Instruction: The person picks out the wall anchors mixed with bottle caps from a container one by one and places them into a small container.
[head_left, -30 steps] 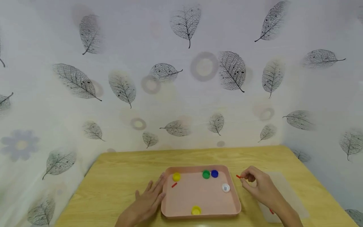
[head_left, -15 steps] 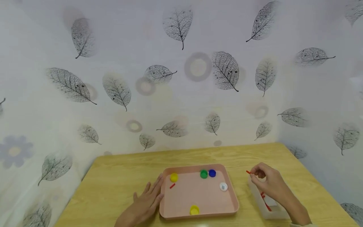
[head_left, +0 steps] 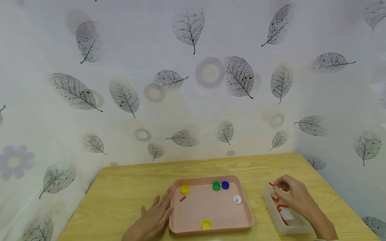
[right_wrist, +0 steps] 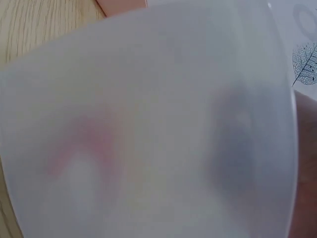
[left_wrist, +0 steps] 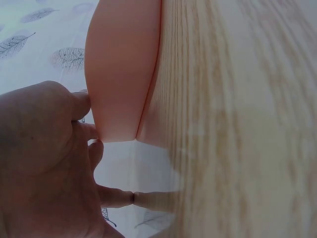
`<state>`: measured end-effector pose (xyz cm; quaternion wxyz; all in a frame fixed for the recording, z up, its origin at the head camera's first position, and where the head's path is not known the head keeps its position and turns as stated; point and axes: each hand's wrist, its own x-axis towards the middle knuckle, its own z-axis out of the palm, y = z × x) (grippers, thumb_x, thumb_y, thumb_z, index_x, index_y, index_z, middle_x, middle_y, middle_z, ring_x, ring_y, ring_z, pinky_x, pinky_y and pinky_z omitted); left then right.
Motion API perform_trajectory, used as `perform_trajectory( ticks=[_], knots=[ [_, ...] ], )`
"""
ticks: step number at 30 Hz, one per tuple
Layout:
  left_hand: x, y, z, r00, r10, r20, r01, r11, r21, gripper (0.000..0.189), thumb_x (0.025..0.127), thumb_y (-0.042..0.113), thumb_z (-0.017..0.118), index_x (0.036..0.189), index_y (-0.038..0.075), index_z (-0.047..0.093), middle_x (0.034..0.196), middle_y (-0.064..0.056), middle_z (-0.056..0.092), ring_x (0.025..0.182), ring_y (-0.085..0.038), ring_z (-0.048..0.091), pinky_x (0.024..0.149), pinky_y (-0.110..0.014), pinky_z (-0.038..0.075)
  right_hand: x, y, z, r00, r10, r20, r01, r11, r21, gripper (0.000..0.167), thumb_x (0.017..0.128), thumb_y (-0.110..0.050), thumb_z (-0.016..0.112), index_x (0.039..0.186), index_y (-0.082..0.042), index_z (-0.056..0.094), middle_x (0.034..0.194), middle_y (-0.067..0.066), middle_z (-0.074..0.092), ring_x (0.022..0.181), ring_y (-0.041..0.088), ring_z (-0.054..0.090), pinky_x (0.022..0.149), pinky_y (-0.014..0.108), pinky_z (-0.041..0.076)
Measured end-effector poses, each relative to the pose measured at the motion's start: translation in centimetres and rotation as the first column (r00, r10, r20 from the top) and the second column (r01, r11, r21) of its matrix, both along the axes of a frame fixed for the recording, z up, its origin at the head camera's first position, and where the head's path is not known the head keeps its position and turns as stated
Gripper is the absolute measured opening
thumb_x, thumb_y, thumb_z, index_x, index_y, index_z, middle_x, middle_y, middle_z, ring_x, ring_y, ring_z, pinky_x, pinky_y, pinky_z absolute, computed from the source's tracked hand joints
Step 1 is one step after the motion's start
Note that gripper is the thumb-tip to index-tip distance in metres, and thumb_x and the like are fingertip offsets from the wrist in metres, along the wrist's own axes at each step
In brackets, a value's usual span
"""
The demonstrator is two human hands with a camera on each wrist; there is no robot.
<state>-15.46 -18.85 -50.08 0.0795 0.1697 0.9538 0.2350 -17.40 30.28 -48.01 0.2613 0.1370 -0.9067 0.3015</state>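
My right hand point(head_left: 294, 194) pinches a small red stick point(head_left: 272, 184) between thumb and fingertips, over the far end of a translucent white box point(head_left: 280, 225). Inside that box lie several more red sticks point(head_left: 282, 206) and a white piece point(head_left: 287, 214). In the right wrist view the frosted box wall point(right_wrist: 163, 59) hides most of the hand, and a blurred pink shape shows through it. My left hand point(head_left: 153, 214) rests with straight fingers along the left side of a pink tray point(head_left: 193, 214); in the left wrist view its fingers touch the tray's wall point(left_wrist: 121, 69).
On the tray are a yellow cap point(head_left: 184, 189) with a red stick point(head_left: 183, 198) by it, a green cap point(head_left: 216, 186), a blue cap point(head_left: 225, 185), a white disc point(head_left: 237, 199) and another yellow cap point(head_left: 206, 224). A leaf-patterned wall stands behind the wooden table point(head_left: 132, 177).
My right hand has moved right, from beside the tray to over the box, still pinching the red stick. The head view has shifted slightly. My left hand stays at the tray's side.
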Motion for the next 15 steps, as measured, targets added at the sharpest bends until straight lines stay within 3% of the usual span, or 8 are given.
perform_trajectory(
  ticks=[4,15],
  knots=[
    [0.1,0.1,-0.1,1.000,0.011,0.010,-0.011,1.000,-0.002,0.061,0.111,0.050,0.030,0.166,0.027,0.017,0.172,0.008,0.013,0.149,-0.049,0.025,0.093,-0.093,0.008,0.2,0.5,-0.3,0.999,-0.010,0.030,0.010,1.000,0.007,0.024,0.078,0.005,0.080,0.086,-0.014,0.066,0.076,-0.012,0.054,0.067,0.001,0.045,0.057,0.022,0.041],
    [-0.1,0.1,-0.1,1.000,0.009,0.015,-0.009,1.000,0.003,0.062,0.111,0.051,0.030,0.166,0.028,0.016,0.172,0.009,0.012,0.150,-0.049,0.023,0.093,-0.092,0.006,0.2,1.3,-0.5,1.000,-0.019,0.019,0.018,0.999,0.033,0.022,0.079,0.004,0.079,0.085,-0.013,0.066,0.076,-0.011,0.054,0.067,0.000,0.044,0.057,0.024,0.041]
  ],
)
